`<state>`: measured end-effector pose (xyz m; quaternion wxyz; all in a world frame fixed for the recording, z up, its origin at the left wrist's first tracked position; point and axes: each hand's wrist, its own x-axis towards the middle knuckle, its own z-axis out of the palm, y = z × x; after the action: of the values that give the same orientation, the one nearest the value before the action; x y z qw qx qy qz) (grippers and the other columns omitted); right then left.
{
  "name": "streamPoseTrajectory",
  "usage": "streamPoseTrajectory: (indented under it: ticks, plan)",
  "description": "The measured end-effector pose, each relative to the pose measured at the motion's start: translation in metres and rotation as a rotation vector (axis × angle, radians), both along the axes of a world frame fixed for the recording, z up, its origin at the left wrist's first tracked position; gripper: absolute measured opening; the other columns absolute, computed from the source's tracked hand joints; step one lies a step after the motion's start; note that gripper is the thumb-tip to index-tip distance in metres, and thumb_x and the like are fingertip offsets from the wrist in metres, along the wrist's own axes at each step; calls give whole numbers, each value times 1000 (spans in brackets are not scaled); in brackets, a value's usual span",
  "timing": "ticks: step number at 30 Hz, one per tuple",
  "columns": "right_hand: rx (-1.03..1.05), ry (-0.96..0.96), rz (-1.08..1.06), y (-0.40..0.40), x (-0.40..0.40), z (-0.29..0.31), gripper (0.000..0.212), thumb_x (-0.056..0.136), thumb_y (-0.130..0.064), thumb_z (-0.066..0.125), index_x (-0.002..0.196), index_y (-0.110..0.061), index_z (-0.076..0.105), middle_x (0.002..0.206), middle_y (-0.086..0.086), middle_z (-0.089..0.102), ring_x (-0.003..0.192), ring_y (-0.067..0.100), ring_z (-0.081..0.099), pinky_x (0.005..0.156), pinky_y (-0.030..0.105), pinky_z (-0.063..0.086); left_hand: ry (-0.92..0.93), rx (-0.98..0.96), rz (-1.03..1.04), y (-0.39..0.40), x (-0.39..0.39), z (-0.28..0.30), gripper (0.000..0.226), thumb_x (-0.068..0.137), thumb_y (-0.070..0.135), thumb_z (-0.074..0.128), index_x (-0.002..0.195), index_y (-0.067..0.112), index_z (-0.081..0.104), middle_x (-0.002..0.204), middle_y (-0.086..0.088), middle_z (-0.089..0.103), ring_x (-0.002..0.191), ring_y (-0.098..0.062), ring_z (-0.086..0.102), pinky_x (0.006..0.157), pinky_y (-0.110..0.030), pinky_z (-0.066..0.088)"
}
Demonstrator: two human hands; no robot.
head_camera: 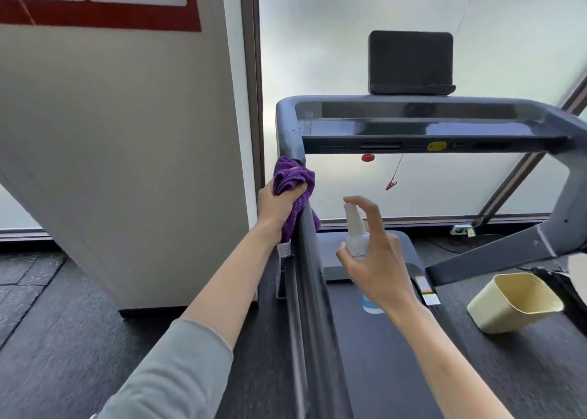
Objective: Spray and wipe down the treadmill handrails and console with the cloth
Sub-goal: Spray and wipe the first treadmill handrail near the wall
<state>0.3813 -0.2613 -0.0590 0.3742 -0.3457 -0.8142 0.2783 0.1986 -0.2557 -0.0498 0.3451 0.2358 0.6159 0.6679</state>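
My left hand [275,205] grips a bunched purple cloth [293,180] wrapped over the upper part of the treadmill's dark left handrail [313,278], just below its bend. My right hand [378,259] holds a clear spray bottle [355,231] upright to the right of that rail, with the index finger over the white nozzle top. The console [422,123], a long glossy dark panel, spans the top of the frame with a black screen [410,61] standing on it. The right handrail [568,202] slopes down at the far right.
A white pillar [127,151] stands close to the left of the rail. A cream plastic bin [514,304] sits on the floor at the right. A red safety clip [391,184] hangs on a cord under the console. Frosted windows fill the back.
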Motion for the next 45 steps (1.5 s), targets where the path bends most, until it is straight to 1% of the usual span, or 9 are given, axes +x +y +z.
streamPoseTrajectory:
  ticks: [2, 4, 6, 8, 11, 14, 18, 36, 45]
  plan:
    - [8, 5, -15, 0, 3, 2, 71, 81, 4, 61, 126, -45, 36, 59, -7, 45, 46, 12, 43, 45, 16, 37, 2, 4, -19, 0, 0, 1, 21, 77, 28, 80, 94, 24, 67, 101, -10, 70, 99, -31, 66, 96, -47, 52]
    - [18, 14, -28, -1, 7, 2, 71, 80, 5, 61, 126, -43, 37, 61, -7, 46, 49, 13, 43, 47, 18, 37, -18, -4, -116, -12, 4, 7, 58, 66, 61, 77, 107, 21, 67, 109, -9, 71, 102, -26, 66, 99, -43, 50]
    - [12, 20, -30, -4, 13, 1, 71, 80, 5, 61, 126, -43, 37, 61, 2, 48, 49, 16, 41, 47, 21, 37, -31, -29, -282, -20, 3, 9, 90, 63, 90, 50, 117, 20, 66, 112, -8, 71, 102, -20, 67, 96, -30, 50]
    - [3, 20, -29, -7, 18, -1, 70, 80, 5, 60, 126, -43, 38, 63, 12, 51, 48, 15, 39, 46, 23, 38, -33, -45, -350, -23, 1, 8, 86, 82, 81, 23, 119, 18, 67, 111, -10, 71, 91, -17, 69, 83, -25, 54]
    - [-2, 19, -29, -7, 23, -2, 69, 80, 4, 60, 126, -44, 39, 62, 11, 51, 47, 14, 40, 45, 21, 37, 74, -95, -254, -16, 2, 10, 42, 95, 51, 53, 124, 24, 65, 138, -10, 51, 106, -20, 61, 78, -26, 56]
    - [-5, 21, -36, -2, 23, -4, 70, 80, 4, 60, 126, -43, 40, 63, 8, 50, 48, 14, 39, 47, 24, 40, 394, -255, -250, -3, 3, 4, 60, 78, 43, 77, 132, 41, 51, 140, -2, 30, 117, -23, 46, 101, -35, 46]
    - [0, 21, -40, 3, 20, -5, 69, 79, 5, 60, 126, -42, 41, 61, 5, 49, 48, 13, 39, 46, 20, 37, 550, -325, -77, 10, 6, 5, 61, 79, 46, 73, 134, 42, 47, 136, -8, 40, 111, -26, 50, 88, -27, 38]
    - [10, 31, 5, -6, 17, -1, 68, 81, 2, 62, 127, -41, 37, 60, -4, 49, 44, 15, 43, 44, 28, 44, 562, -312, -51, -34, 33, -8, 62, 78, 41, 72, 133, 48, 45, 128, -3, 48, 104, -24, 52, 94, -31, 42]
    - [-21, 15, -40, 16, 5, -5, 70, 81, 3, 61, 129, -41, 36, 68, 1, 53, 53, 29, 57, 51, 45, 54, 666, -466, -17, 24, 5, 10, 57, 79, 38, 70, 130, 36, 45, 127, -9, 42, 93, -28, 50, 80, -29, 38]
